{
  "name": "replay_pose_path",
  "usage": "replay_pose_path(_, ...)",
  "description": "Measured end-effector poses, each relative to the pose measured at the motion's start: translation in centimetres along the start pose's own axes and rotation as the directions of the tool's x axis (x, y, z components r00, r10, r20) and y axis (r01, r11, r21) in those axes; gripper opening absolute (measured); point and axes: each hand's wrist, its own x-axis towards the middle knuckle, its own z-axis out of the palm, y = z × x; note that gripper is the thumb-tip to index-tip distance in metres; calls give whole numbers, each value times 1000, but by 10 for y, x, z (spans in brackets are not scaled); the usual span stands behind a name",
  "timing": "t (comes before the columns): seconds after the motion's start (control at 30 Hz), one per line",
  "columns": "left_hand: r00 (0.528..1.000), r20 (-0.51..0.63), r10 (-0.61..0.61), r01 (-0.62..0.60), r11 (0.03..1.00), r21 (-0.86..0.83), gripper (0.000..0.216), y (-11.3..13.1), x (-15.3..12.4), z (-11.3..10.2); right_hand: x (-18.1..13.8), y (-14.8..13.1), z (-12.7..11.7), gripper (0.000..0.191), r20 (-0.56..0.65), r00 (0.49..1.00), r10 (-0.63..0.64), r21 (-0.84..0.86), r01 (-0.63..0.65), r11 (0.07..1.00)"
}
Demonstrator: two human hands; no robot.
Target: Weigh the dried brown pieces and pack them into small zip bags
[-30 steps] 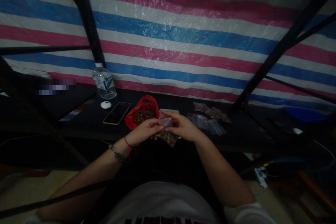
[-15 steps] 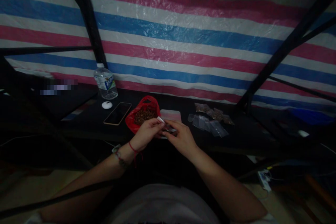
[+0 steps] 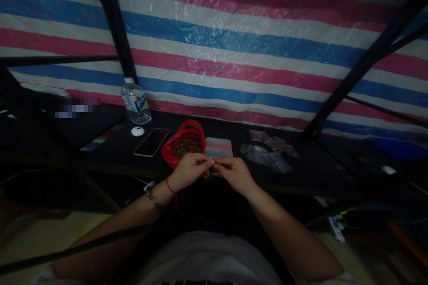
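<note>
My left hand (image 3: 189, 170) and my right hand (image 3: 234, 172) meet at the front edge of a dark table (image 3: 110, 153). Both pinch the top of a small clear plastic bag (image 3: 214, 169), which is almost hidden between the fingers. Just behind my left hand sits an open red plastic bag (image 3: 183, 144) full of small brown pieces. A pale flat square (image 3: 219, 147), perhaps a small scale, lies behind my hands. To the right lie several small clear bags (image 3: 270, 151), some filled with the brown pieces.
A phone (image 3: 151, 141) lies face up left of the red bag, with a small white round object (image 3: 137, 131) and a water bottle (image 3: 135, 101) behind it. A striped tarp (image 3: 234, 44) hangs behind the table. Black poles (image 3: 113, 22) cross the view. A power strip (image 3: 336, 226) lies on the floor.
The small bag hung visibly below my hands a second ago; my hands have since drawn together lower over it, and it is now nearly hidden between my fingers.
</note>
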Motion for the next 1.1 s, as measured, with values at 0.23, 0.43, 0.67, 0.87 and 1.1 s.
replay_pose_path(0.23, 995, 49, 88, -96, 976, 195, 22, 3, -3, 0, -3, -3, -7, 22, 41, 989, -139, -441, 143, 886)
replay_pose_path(0.43, 999, 4, 53, -51, 923, 382, 17, 2, -4, 2, -3, -4, -5, 19, -125, 978, -166, -736, 21, 677)
replay_pose_path(0.67, 985, -52, 162, -117, 869, 481, 20, 4, 0, -9, 3, 7, -4, 21, -116, 986, -123, -367, 73, 927)
replay_pose_path(0.87, 986, -139, 91, -54, 968, 246, 24, 11, 0, -26, 13, 29, 12, 46, -173, 964, 202, 380, -124, 917)
replay_pose_path(1.1, 948, -248, 197, -110, 939, 326, 27, -10, 18, -59, 35, 37, 21, 35, 27, 938, 347, 712, -261, 652)
